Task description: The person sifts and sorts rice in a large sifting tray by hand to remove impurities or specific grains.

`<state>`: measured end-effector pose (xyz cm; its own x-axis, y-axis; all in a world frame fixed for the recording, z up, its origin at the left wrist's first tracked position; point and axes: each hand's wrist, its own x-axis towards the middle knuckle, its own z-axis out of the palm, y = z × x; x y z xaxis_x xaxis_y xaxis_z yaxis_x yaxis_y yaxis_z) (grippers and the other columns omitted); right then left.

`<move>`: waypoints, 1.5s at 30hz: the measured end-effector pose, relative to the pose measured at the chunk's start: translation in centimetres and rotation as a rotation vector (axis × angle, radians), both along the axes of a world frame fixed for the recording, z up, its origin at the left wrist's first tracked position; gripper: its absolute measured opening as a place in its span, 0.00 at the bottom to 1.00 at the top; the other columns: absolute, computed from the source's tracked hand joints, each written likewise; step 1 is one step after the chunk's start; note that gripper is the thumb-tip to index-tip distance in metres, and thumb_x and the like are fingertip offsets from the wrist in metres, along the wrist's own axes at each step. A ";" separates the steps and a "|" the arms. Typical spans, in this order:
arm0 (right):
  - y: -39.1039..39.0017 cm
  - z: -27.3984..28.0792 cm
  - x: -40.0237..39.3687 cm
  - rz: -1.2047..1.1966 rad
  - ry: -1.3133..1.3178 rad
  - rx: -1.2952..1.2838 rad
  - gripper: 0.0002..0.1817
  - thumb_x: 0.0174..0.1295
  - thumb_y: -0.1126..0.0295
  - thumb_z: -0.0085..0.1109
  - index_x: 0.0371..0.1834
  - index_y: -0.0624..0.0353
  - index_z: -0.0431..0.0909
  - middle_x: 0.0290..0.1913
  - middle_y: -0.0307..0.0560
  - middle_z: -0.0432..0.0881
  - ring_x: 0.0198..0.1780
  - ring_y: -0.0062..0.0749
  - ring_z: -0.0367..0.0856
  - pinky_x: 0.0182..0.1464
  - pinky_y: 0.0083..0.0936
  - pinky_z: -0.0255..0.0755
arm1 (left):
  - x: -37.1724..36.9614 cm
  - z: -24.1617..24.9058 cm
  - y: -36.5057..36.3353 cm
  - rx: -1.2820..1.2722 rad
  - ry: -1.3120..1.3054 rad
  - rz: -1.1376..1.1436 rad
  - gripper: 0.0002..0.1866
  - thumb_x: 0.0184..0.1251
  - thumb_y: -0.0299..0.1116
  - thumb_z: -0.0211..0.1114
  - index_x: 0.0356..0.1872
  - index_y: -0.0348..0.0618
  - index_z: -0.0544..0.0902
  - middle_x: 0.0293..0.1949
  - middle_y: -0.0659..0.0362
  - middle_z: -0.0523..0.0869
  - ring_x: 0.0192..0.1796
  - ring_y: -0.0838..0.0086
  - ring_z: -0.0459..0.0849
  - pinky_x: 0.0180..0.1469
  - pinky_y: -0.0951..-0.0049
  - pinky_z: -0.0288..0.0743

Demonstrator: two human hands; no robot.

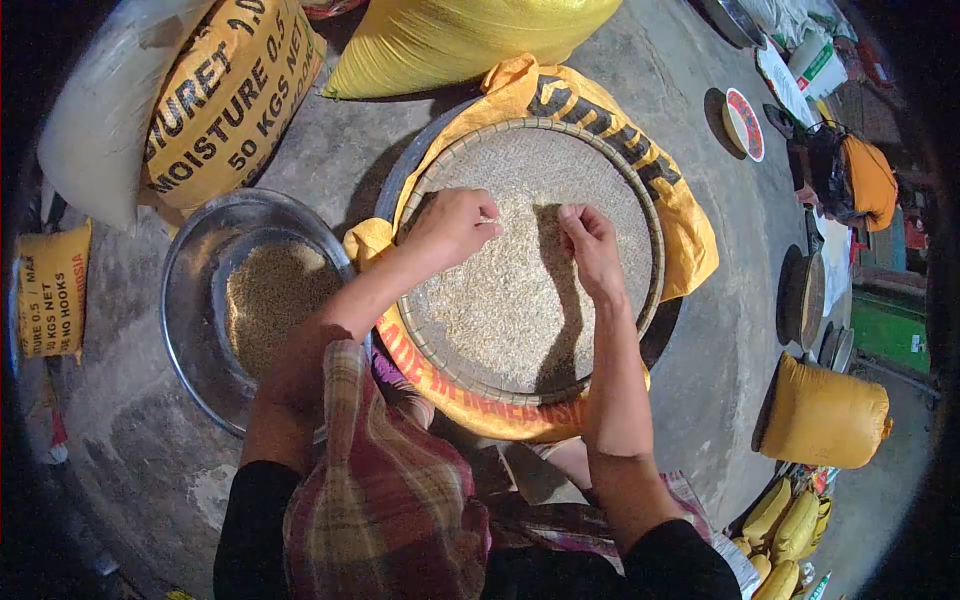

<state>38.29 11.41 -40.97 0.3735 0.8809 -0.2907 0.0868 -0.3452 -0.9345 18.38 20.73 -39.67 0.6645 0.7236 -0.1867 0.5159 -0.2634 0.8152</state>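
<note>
A round woven winnowing tray (600,165) with a bamboo rim carries a spread of pale grain (500,300). Beneath it lies an orange printed sack (690,240), draped over a wide dark round container. Over the tray's left part is my left hand (460,225), its fingers curled closed above the grain. My right hand (595,250) hovers over the right part, thumb and forefinger pinched together. Whatever either hand may hold is too small or hidden to make out. To the left stands a metal basin (190,290) with brownish grain (280,300) inside.
Full sacks stand at the back: a yellow one (470,40) and an orange printed one (230,100). On the right are a bowl (743,125), a pan (812,295), a stuffed orange sack (830,412) and several bananas (795,525). The floor is concrete (670,60).
</note>
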 end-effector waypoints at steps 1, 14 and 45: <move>-0.3 0.1 0.0 -0.038 0.136 -0.008 0.10 0.65 0.63 0.55 0.30 0.57 0.73 0.23 0.32 0.71 0.23 0.13 0.63 0.24 0.14 0.58 | 0.3 -0.7 -0.1 0.131 0.003 -0.007 0.07 0.56 0.32 0.65 0.33 0.40 0.82 0.25 0.55 0.81 0.29 0.69 0.81 0.35 0.69 0.74; 1.2 1.1 -4.2 0.212 -0.497 0.098 0.08 0.52 0.70 0.65 0.33 0.60 0.80 0.33 0.51 0.82 0.32 0.34 0.81 0.35 0.27 0.73 | -2.5 0.3 0.6 -0.524 -0.288 0.122 0.07 0.57 0.31 0.65 0.31 0.38 0.80 0.24 0.64 0.80 0.27 0.84 0.75 0.29 0.81 0.70; -0.7 2.3 -5.6 0.288 -0.497 0.084 0.05 0.51 0.76 0.62 0.33 0.61 0.79 0.31 0.52 0.78 0.31 0.42 0.78 0.36 0.31 0.72 | -3.9 0.7 -1.1 -0.805 -0.359 0.006 0.06 0.55 0.24 0.62 0.34 0.39 0.77 0.29 0.61 0.81 0.34 0.79 0.80 0.38 0.78 0.73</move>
<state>32.69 10.72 -38.64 0.1895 0.9796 -0.0666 0.6012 -0.1694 -0.7810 14.45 19.62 -39.00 0.7775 0.4664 -0.4218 0.1920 0.4627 0.8655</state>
